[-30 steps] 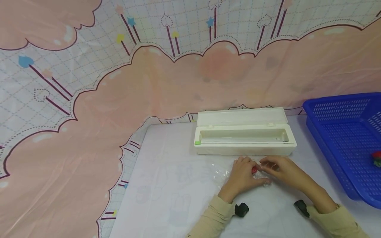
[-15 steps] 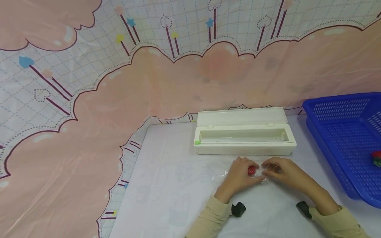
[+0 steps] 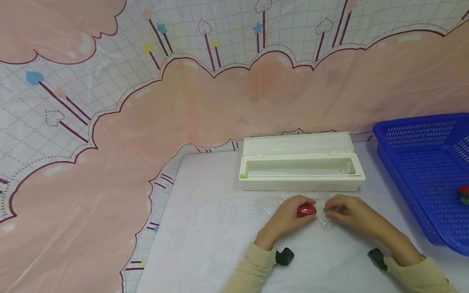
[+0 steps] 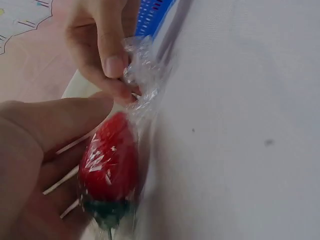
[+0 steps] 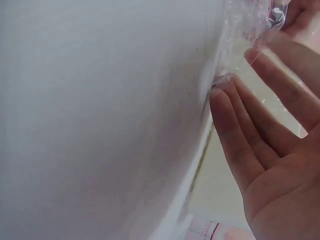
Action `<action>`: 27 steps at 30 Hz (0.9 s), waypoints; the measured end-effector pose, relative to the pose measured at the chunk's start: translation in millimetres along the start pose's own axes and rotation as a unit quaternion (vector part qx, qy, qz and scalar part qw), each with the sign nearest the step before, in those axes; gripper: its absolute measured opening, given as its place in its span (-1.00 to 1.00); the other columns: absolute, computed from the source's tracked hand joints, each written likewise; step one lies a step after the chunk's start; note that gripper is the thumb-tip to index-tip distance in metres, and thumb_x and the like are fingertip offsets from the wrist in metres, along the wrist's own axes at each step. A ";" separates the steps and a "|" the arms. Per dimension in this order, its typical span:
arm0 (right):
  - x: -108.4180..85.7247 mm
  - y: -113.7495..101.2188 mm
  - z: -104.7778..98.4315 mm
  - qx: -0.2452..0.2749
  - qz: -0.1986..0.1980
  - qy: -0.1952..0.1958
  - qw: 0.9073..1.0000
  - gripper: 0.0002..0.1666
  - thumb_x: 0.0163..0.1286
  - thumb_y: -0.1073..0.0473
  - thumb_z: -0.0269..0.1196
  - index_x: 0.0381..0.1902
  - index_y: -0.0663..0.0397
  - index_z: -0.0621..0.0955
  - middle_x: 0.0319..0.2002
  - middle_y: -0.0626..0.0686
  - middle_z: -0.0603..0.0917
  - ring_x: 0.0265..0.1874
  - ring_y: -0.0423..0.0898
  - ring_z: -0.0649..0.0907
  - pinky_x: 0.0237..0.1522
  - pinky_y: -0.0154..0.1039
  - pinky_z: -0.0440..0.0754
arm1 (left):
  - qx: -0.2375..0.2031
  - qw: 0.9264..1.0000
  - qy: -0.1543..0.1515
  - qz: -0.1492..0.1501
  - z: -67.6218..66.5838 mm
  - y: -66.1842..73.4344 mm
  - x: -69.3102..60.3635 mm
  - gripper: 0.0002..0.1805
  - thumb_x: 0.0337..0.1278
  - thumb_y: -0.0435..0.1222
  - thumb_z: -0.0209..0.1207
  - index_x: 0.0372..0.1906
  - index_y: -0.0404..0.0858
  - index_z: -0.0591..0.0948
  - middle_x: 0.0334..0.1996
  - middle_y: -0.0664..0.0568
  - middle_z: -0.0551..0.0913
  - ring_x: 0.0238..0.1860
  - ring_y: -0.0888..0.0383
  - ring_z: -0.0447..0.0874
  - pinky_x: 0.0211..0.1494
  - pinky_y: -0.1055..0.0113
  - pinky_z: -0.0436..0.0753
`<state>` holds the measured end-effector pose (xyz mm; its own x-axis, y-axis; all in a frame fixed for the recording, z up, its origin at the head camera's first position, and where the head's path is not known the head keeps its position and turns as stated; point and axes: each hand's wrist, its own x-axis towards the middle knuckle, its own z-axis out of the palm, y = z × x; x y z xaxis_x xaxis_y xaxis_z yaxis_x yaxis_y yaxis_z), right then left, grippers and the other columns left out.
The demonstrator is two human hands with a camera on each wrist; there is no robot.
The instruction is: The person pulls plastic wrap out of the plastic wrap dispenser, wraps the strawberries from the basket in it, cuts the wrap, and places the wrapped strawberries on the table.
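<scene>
A red strawberry [image 3: 306,210] with a green leafy cap lies wrapped in clear plastic film. My left hand [image 3: 283,219] holds it, fingers and thumb curved around its sides. The left wrist view shows the wrapped strawberry [image 4: 110,160] tip up, its cap toward the bottom. Beyond the tip, loose plastic film [image 4: 145,82] is bunched up. My right hand [image 3: 357,213] pinches this film between thumb and fingertips, just right of the strawberry. In the right wrist view, film [image 5: 245,35] touches the right hand's fingertips.
Behind the hands stands a white cling film box [image 3: 300,185], lid raised, with a green slider [image 3: 243,176] at its left. A blue plastic basket [image 3: 403,191] at the right holds another strawberry [image 3: 464,195]. White cloth [image 3: 198,228] covers the table.
The left hand has shifted left and slightly down with the strawberry, which shows more now. The gap between the hands has widened, with film visible between them.
</scene>
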<state>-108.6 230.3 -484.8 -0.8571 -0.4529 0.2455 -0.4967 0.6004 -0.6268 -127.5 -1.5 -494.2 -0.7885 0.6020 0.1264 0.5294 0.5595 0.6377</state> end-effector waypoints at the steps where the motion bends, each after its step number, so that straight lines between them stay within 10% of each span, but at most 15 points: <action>1: -0.4 -0.7 0.0 0.000 0.006 -0.002 1.000 -0.86 0.17 0.21 0.46 -0.30 -0.09 0.72 -0.29 -0.24 0.71 -0.27 -0.41 0.59 -0.24 -0.34 0.65 | -0.005 1.000 0.000 0.007 -1.2 -1.0 -1.5 -0.62 0.25 -0.18 0.31 0.15 -0.13 0.62 0.08 0.14 0.67 0.07 0.39 0.57 0.13 0.64 0.45; 13: -4.9 -4.5 0.4 -0.038 0.029 -0.027 0.998 -0.61 -0.02 -0.19 0.53 -0.26 -0.21 0.71 -0.17 -0.21 0.71 -0.15 -0.26 0.63 -0.11 -0.17 0.64 | 0.018 0.999 0.022 0.031 -7.6 -8.4 -12.5 -0.60 0.10 -0.26 0.41 0.07 -0.13 0.63 0.05 0.12 0.66 0.13 0.31 0.57 0.22 0.59 0.44; 21: -5.2 -6.2 -1.8 -0.061 0.026 -0.045 0.997 -0.66 -0.07 -0.20 0.56 -0.40 -0.27 0.69 -0.09 -0.06 0.71 -0.07 0.02 0.68 -0.06 -0.01 0.65 | 0.138 0.988 0.064 -0.015 -7.6 -6.3 -21.4 -0.55 0.02 -0.11 0.46 0.05 -0.11 0.67 -0.04 0.16 0.66 0.04 0.24 0.58 0.15 0.48 0.50; 27: -4.6 -3.9 -5.1 -0.062 0.012 -0.074 0.995 -0.68 -0.02 -0.02 0.57 -0.56 -0.27 0.58 -0.04 0.02 0.69 -0.02 0.13 0.66 0.00 0.08 0.62 | 0.150 0.986 0.072 -0.016 -10.0 -9.9 -25.1 -0.59 0.00 -0.07 0.46 -0.02 -0.09 0.70 -0.05 0.17 0.68 0.02 0.24 0.57 0.13 0.46 0.49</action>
<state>-103.5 233.4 -479.7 -0.8436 -0.5246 0.1144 -0.4979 0.6844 -0.5327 -116.0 -27.9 -496.1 -0.8310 0.5064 0.2303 0.5555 0.7327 0.3933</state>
